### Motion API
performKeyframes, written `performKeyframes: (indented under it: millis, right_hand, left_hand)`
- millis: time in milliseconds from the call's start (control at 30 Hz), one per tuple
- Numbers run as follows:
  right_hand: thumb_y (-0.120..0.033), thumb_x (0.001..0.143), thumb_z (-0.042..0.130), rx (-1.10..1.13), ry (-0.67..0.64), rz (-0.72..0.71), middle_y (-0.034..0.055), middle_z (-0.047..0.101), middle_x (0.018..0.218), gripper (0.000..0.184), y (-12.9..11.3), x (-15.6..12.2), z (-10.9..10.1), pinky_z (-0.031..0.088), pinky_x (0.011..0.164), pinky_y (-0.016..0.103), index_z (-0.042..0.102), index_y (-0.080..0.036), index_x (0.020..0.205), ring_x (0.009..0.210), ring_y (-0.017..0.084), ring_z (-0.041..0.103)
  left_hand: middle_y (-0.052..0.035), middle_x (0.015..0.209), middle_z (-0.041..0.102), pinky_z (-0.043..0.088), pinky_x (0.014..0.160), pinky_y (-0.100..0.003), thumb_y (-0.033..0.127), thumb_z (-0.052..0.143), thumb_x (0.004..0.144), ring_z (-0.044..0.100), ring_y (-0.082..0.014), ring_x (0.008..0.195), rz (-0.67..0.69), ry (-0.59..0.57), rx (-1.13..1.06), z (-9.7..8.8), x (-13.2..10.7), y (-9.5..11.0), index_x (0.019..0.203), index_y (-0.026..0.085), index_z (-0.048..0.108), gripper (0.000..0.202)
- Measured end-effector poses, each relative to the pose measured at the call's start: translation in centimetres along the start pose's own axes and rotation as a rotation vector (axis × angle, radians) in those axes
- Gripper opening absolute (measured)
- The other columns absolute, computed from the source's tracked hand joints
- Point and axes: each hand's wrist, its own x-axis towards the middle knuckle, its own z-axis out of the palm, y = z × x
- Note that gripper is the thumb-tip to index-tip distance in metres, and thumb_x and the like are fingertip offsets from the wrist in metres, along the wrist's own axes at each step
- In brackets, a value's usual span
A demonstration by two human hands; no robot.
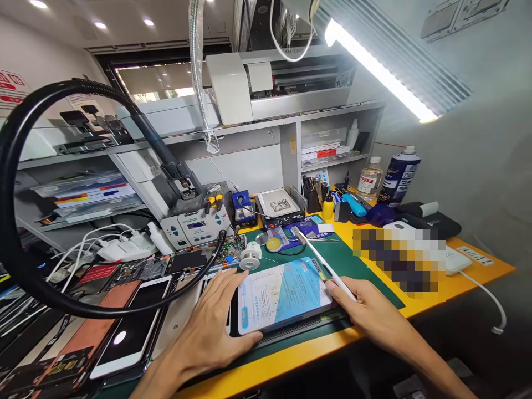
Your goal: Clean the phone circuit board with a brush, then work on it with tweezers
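Observation:
A flat rectangular box (pixel 285 293) with a blue and white printed top lies tilted over the green mat, near the front edge of the bench. My left hand (pixel 211 321) grips its left end, thumb along the near edge and fingers at the far corner. In my right hand (pixel 361 305) is a slim white-handled brush (pixel 328 266), its greyish tip pointing up and away to the left. The right thumb touches the box's right end. A solder wire spool (pixel 250 260) stands just beyond the box, beside a round yellow tin (pixel 273 244).
Several phones and phone parts, among them a white-framed phone (pixel 133 321), lie at the left under a thick black hose (pixel 124 313). Behind stands a rework station (pixel 197 224). Bottles and a spray can (pixel 399 177) stand at the back right. A lamp (pixel 382 72) hangs above.

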Motion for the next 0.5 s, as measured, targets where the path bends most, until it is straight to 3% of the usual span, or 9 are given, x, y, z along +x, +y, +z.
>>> performKeyframes:
  millis: [200, 300, 400, 467, 500]
  right_hand:
    - [-0.058, 0.098, 0.039, 0.085, -0.021, 0.010, -0.0004, 0.051, 0.072, 0.045, 0.4, -0.1, -0.4, 0.034, 0.055, 0.027, 0.051, -0.020, 0.076, 0.062, 0.015, 0.045]
    - [-0.056, 0.098, 0.043, 0.067, 0.044, -0.010, -0.0015, 0.049, 0.069, 0.042, 0.9, 0.0, -1.3, 0.033, 0.055, 0.027, 0.051, -0.021, 0.076, 0.061, 0.015, 0.043]
    - [-0.053, 0.095, 0.050, 0.016, 0.089, -0.077, -0.0029, 0.044, 0.068, 0.040, 1.4, 0.1, -2.3, 0.031, 0.055, 0.027, 0.048, -0.021, 0.071, 0.062, 0.014, 0.038]
    - [-0.053, 0.094, 0.052, 0.012, 0.081, -0.102, -0.0033, 0.044, 0.069, 0.039, 1.6, 0.1, -2.9, 0.032, 0.055, 0.027, 0.050, -0.021, 0.072, 0.063, 0.014, 0.039]
    - [-0.053, 0.095, 0.052, 0.011, 0.075, -0.104, -0.0036, 0.044, 0.069, 0.039, 1.7, 0.1, -3.1, 0.033, 0.056, 0.027, 0.051, -0.021, 0.073, 0.064, 0.014, 0.039]
  left_hand:
    - [-0.0142, 0.147, 0.048, 0.034, 0.116, -0.062, 0.054, 0.070, 0.077, 0.039, -0.0373, 0.140, 0.061, 0.023, 0.080, 0.1, -0.1, -0.1, 0.147, 0.024, 0.030, 0.086]
    - [-0.0148, 0.147, 0.048, 0.041, 0.113, -0.057, 0.058, 0.072, 0.075, 0.044, -0.0368, 0.137, 0.073, 0.062, 0.077, -0.7, -0.2, -0.5, 0.147, 0.022, 0.034, 0.089]
    - [-0.0085, 0.129, 0.062, 0.049, 0.102, -0.040, 0.047, 0.066, 0.087, 0.059, -0.0267, 0.120, 0.033, 0.271, -0.005, -2.5, 0.3, -0.8, 0.133, 0.023, 0.051, 0.054]
    - [-0.0009, 0.104, 0.070, 0.050, 0.087, -0.029, 0.039, 0.060, 0.092, 0.066, -0.0182, 0.096, -0.057, 0.449, -0.080, -3.8, 0.8, -0.5, 0.110, 0.025, 0.063, 0.023]
    - [0.0019, 0.093, 0.071, 0.049, 0.078, -0.026, 0.040, 0.060, 0.092, 0.067, -0.0155, 0.085, -0.124, 0.515, -0.112, -4.4, 1.0, -0.3, 0.099, 0.025, 0.066, 0.017]
